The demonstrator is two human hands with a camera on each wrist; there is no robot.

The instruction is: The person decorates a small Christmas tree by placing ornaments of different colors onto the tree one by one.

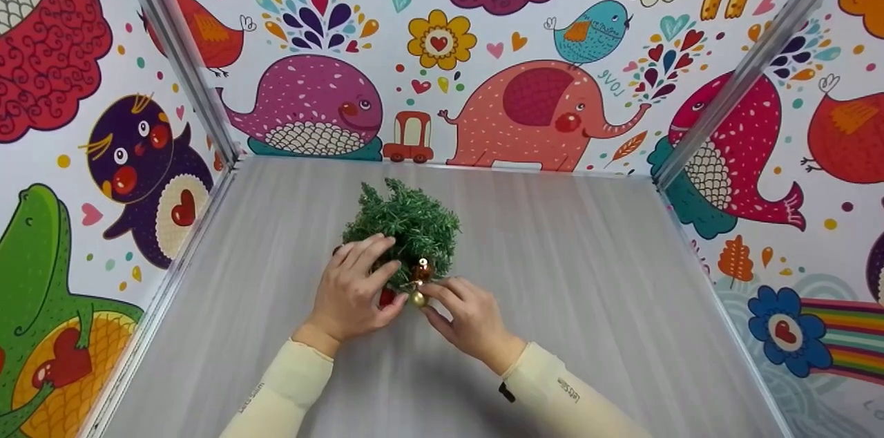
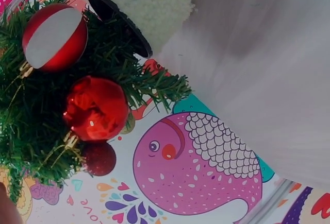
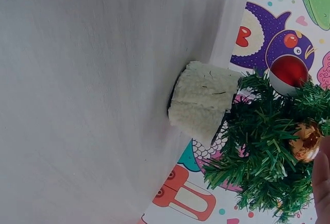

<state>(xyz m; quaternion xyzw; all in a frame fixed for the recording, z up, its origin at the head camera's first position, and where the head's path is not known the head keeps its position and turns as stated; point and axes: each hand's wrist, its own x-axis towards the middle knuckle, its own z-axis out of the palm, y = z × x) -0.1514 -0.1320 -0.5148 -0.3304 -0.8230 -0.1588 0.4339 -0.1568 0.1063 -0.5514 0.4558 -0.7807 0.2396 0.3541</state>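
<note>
A small green Christmas tree (image 1: 407, 217) stands on the table between both hands. My left hand (image 1: 352, 289) rests on its near left side, fingers fairly straight among the branches. My right hand (image 1: 473, 320) pinches a small gold bauble (image 1: 418, 299) between thumb and fingers. Just above it hangs a copper bauble (image 1: 423, 271). On the left side, the left wrist view shows a red-and-white bauble (image 2: 55, 37), a shiny red bauble (image 2: 97, 108) and a dark red glittery ball (image 2: 99, 158). The tree's fuzzy white pot (image 3: 203, 100) appears in the right wrist view.
The grey tabletop (image 1: 587, 286) extends around the tree on all sides. Walls with cartoon prints (image 1: 525, 113) enclose the back and both sides, joined by metal corner rails (image 1: 183, 51).
</note>
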